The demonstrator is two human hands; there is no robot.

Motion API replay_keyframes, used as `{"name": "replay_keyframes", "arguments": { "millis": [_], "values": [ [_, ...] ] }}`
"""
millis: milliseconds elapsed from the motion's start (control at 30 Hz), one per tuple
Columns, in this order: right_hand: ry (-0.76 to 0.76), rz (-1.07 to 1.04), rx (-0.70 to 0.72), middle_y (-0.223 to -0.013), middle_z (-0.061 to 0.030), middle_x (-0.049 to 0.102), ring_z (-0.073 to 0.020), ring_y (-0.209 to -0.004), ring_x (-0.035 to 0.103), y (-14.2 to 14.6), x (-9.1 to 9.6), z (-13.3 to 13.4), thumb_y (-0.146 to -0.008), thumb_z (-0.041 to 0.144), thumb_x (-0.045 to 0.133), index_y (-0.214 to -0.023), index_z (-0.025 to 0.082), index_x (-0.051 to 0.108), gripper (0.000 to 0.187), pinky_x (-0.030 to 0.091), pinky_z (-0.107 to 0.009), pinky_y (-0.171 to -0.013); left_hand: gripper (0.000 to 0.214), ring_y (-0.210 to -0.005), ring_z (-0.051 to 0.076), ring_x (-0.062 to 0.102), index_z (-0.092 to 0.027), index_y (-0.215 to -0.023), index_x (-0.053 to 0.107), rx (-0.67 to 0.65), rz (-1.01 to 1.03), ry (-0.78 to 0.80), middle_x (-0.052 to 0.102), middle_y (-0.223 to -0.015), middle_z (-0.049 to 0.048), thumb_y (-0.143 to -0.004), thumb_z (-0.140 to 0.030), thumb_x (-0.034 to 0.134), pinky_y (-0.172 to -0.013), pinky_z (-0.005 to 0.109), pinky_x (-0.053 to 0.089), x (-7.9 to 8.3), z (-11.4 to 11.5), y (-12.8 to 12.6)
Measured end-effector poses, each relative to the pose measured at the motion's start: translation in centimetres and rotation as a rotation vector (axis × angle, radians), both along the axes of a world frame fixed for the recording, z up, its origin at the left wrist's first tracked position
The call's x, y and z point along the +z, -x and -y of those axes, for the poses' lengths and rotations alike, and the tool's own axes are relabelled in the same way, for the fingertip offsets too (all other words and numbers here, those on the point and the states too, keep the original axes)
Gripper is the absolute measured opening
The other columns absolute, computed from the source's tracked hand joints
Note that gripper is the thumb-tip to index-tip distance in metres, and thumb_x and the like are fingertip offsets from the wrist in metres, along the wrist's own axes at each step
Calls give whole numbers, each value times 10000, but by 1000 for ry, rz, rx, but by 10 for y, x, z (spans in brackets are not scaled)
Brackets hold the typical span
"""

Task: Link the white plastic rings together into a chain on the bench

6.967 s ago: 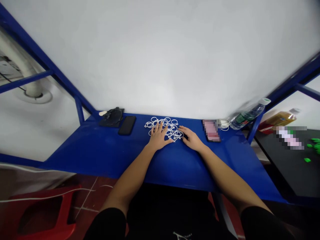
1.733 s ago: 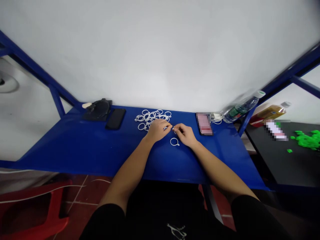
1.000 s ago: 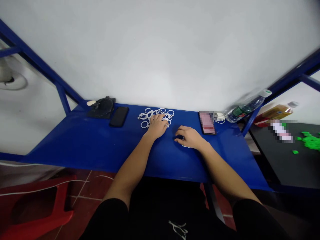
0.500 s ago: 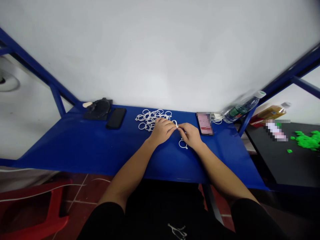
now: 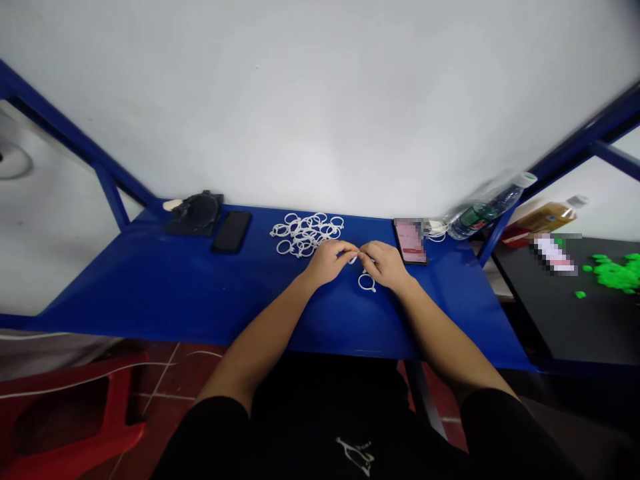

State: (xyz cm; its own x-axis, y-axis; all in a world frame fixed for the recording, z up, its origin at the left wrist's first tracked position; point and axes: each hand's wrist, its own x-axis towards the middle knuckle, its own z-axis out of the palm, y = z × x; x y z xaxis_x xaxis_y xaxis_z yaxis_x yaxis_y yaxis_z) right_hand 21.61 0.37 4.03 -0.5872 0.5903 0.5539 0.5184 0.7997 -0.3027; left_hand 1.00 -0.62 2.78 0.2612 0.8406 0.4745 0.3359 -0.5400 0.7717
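My left hand (image 5: 330,261) and my right hand (image 5: 383,264) meet fingertip to fingertip above the blue table (image 5: 200,293). Both are closed in a pinch on a small white plastic ring (image 5: 353,260), mostly covered by the fingers. Another white ring (image 5: 367,283) lies on the table just below my right hand, partly tucked under it. Left of and behind my left hand spreads a loose pile of white rings (image 5: 303,232), each with a small tab or eyelet.
A black phone (image 5: 231,232) and a black plastic bag (image 5: 197,217) lie left. On the right are a lit phone (image 5: 411,241), a white cable (image 5: 437,230) and a leaning bottle (image 5: 487,210). Green pieces (image 5: 617,273) sit on a dark side table (image 5: 565,313). A wall stands behind.
The ring between my hands has turned from standing above the fingertips to hanging below them. My left fingers have drawn into a tighter pinch, and the view has shifted slightly.
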Motion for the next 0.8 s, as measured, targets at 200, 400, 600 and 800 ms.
{"name": "replay_keyframes", "arguments": {
  "millis": [200, 400, 600, 800],
  "values": [
    [57, -94, 5, -802, -41, 678, -197, -735, 617, 3, -7, -1, -1064, 298, 467, -925, 226, 623, 221, 473, -337, -704, 146, -820, 158, 689, -196, -929, 742, -50, 88, 106, 748, -877, 20, -979, -294, 646, -804, 303, 557, 1, -3, 3],
    [43, -117, -92, -799, -60, 674, -233, -791, 606, -3, -1, -4, -1033, 313, 480, -810, 237, 607, 268, 493, -399, -773, 114, -917, 179, 691, -231, -950, 781, -70, -227, -113, 739, -986, 37, -972, -269, 675, -886, 362, 531, -10, -2, -2],
    [118, -43, -138, -981, -93, 730, -277, -954, 632, -1, -6, -10, -1026, 305, 504, -1018, 226, 693, 205, 502, -458, -902, 118, -930, 188, 705, -253, -974, 790, -85, -495, -182, 767, -975, 20, -967, -261, 673, -889, 373, 514, -11, -3, 2],
    [209, 201, 188, -1100, -92, 720, -263, -1030, 649, 7, -12, -8, -901, 323, 733, -960, 217, 748, 122, 477, -432, -946, 225, -1093, 293, 638, -235, -1087, 776, 298, -541, -151, 741, -1144, 84, -885, -179, 693, -1005, 483, 483, -5, -23, 47]
  ]
}}
